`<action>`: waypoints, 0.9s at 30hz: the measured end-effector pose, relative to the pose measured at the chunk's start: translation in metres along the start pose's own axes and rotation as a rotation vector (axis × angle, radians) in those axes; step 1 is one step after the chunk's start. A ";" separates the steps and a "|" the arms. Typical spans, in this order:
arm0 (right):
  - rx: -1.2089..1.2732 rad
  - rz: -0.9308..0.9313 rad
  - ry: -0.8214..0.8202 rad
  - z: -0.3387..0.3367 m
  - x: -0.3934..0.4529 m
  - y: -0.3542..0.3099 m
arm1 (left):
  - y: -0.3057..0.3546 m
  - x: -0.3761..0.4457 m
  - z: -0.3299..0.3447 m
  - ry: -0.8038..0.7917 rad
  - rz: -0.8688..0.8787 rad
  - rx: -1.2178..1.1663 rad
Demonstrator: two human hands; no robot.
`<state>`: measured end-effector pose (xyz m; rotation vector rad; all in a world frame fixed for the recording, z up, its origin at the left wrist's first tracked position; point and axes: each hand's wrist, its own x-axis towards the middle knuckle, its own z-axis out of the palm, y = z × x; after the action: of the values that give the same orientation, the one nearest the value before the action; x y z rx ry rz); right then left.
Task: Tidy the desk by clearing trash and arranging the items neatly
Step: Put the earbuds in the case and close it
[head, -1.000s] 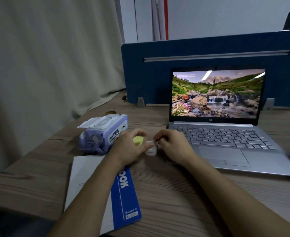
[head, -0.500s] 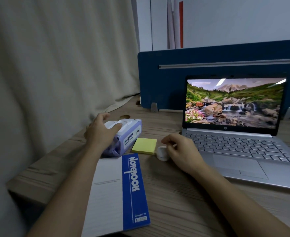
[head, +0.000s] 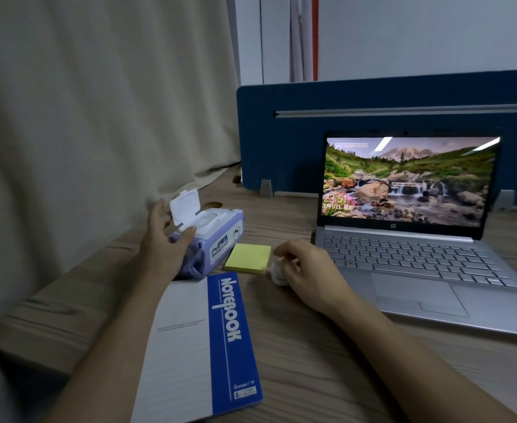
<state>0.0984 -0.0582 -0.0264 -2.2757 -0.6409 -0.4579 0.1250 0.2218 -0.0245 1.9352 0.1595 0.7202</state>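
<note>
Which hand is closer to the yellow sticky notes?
Right. The right hand sits just beside the yellow sticky notes, pinching a small white object at the pad's corner. The left hand grips the wipes pack, farther away.

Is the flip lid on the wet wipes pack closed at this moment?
No. The white flip lid stands raised above the wet wipes pack, leaving the opening uncovered, while the left hand holds the pack's end.
</note>
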 end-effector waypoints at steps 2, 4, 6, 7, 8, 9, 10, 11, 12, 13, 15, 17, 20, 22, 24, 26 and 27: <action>-0.003 0.000 -0.010 0.001 0.000 0.000 | -0.001 -0.003 -0.001 -0.065 0.062 0.056; -0.010 -0.007 -0.011 0.002 0.000 0.000 | -0.001 -0.007 -0.003 -0.130 0.098 0.125; -0.012 -0.006 -0.010 0.002 -0.001 0.000 | 0.002 -0.012 -0.003 -0.142 0.177 0.244; -0.010 -0.002 -0.010 0.002 -0.001 0.000 | 0.004 -0.014 -0.001 -0.132 0.238 0.320; -0.010 0.001 -0.011 0.001 -0.001 -0.001 | 0.007 -0.016 0.001 -0.122 0.300 0.395; -0.010 0.003 -0.015 0.001 -0.002 -0.001 | 0.010 -0.018 0.003 -0.122 0.346 0.461; -0.008 0.005 -0.020 0.000 -0.002 -0.001 | 0.012 -0.020 0.005 -0.129 0.371 0.519; -0.006 0.006 -0.024 0.000 -0.002 -0.001 | 0.013 -0.022 0.008 -0.135 0.385 0.568; -0.003 0.007 -0.027 -0.001 -0.002 -0.001 | 0.014 -0.023 0.009 -0.138 0.393 0.606; -0.002 0.008 -0.029 -0.001 -0.002 -0.001 | 0.013 -0.023 0.010 -0.140 0.393 0.630; -0.006 0.011 -0.034 -0.001 -0.002 -0.001 | 0.012 -0.024 0.011 -0.141 0.380 0.652; -0.007 0.012 -0.037 -0.001 -0.002 -0.001 | 0.011 -0.023 0.013 -0.133 0.368 0.674; -0.005 0.015 -0.037 -0.001 -0.003 -0.001 | 0.009 -0.023 0.015 -0.124 0.355 0.709; -0.010 0.013 -0.039 -0.001 -0.003 -0.001 | 0.007 -0.023 0.016 -0.126 0.347 0.717; -0.017 0.013 -0.043 -0.002 -0.003 0.000 | 0.005 -0.024 0.016 -0.141 0.350 0.728; -0.026 0.016 -0.045 -0.002 -0.002 0.000 | 0.003 -0.024 0.015 -0.153 0.348 0.744; -0.029 0.017 -0.046 -0.002 -0.002 0.001 | 0.001 -0.024 0.014 -0.155 0.342 0.749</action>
<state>0.0967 -0.0610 -0.0266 -2.3233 -0.6413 -0.4100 0.1133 0.2001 -0.0375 2.7713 -0.0068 0.7950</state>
